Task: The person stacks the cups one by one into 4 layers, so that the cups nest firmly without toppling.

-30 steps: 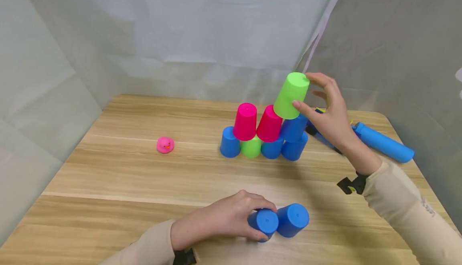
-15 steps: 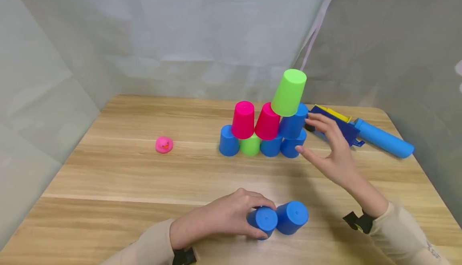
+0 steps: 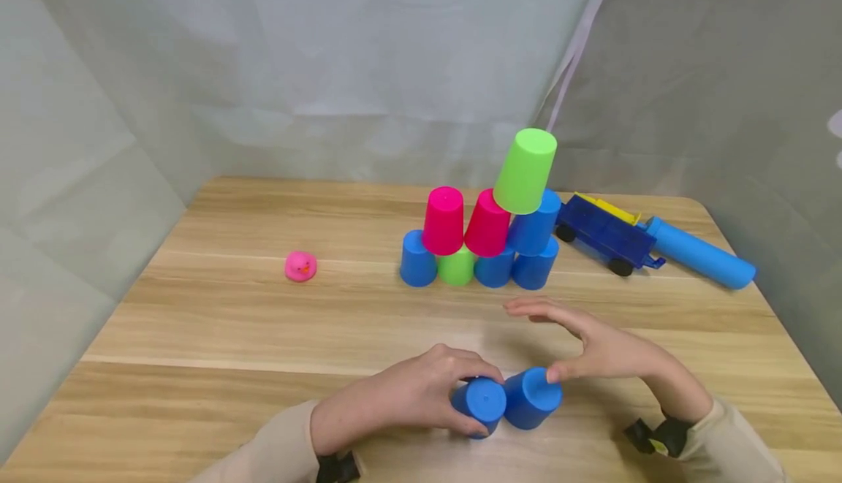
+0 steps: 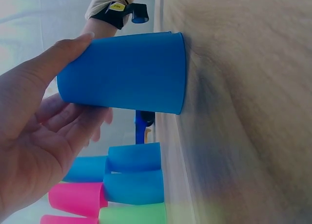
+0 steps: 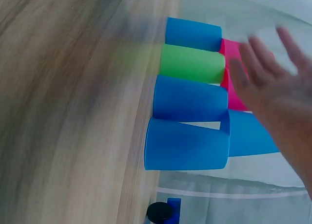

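My left hand [image 3: 421, 397] grips an upside-down blue cup [image 3: 485, 402] near the front of the table, thumb and fingers on its sides. Right beside it stands a second upside-down blue cup [image 3: 528, 404]. My right hand [image 3: 608, 348] hovers by that second cup with fingers spread, its thumb overlapping the cup's top edge in the head view. Farther back rises a stack of upside-down cups. A green cup [image 3: 526, 172] tops it, above two pink cups [image 3: 444, 221] and a blue cup [image 3: 536, 226]. Its bottom row has several blue cups and one green cup [image 3: 456, 267].
A pink toy duck [image 3: 300, 267] sits on the wooden table [image 3: 230, 322] to the left. Right of the stack are a dark blue toy cart [image 3: 605, 234] with a yellow part and a light blue cylinder [image 3: 700, 255]. Grey sheeting [image 3: 395, 66] hangs behind.
My right hand has let go of the green cup on top of the stack and come down toward the second front blue cup. My left hand has kept its grip in place.
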The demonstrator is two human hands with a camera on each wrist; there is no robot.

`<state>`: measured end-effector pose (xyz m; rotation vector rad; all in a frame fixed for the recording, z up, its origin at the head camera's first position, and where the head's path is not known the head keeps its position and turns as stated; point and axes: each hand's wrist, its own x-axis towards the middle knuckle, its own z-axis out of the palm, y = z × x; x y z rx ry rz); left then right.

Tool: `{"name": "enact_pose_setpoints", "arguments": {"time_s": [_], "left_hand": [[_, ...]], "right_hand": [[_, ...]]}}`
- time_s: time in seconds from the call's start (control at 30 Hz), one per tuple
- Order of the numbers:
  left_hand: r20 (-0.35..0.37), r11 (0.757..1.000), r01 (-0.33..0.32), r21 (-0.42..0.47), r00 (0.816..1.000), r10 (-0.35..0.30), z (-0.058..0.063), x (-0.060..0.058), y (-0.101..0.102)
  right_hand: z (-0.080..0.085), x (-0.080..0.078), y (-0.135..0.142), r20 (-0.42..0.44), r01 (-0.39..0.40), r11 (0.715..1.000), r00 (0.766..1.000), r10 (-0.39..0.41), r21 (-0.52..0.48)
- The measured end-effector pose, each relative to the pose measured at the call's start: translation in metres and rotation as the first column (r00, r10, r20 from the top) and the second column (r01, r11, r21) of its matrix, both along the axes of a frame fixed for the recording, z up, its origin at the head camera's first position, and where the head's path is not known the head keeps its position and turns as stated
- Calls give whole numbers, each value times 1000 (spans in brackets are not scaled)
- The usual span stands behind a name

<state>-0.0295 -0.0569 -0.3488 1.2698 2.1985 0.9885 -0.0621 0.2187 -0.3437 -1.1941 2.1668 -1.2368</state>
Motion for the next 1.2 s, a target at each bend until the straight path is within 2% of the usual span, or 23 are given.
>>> {"name": "enact_pose_setpoints", "arguments": {"time_s": [0.07,0.17,0.27,0.4,0.53,0.77,0.87,0.97,1.07,1.2], "left_hand": [[0,1000,1,-4,1000,-1,0,0,0],[-9,1000,0,-2,1000,0,0,0,0],[-15,1000,1,11,1000,-1,0,0,-2],[-21,1000,9,24,1000,-8,-1,0,-2],[-30,1000,17,19,999,-16,-3,0,-1],[-2,1000,20,10,1000,-20,-4,-1,0],[-19,1000,20,-19,1000,-20,-3,0,0],[-22,999,19,-50,1000,-20,-2,0,-2],[-19,999,9,-44,1000,-10,-1,-1,-5],[-25,999,-24,30,999,25,4,-5,-11]], "right_hand": [[-2,0,2,7,-136,991,991,136,-2],[-4,0,3,-2,-270,963,963,270,-1],[-6,-1,2,27,-356,934,934,357,-15],[-8,0,1,57,-426,904,903,427,-30],[-11,0,1,70,-432,901,898,435,-43],[-15,5,3,233,-297,954,932,279,42],[-17,5,4,248,-277,959,935,255,56],[-21,3,4,193,-299,954,938,289,29],[-25,1,4,142,-326,945,936,323,0],[-28,0,1,127,-329,944,936,329,-16]]}}
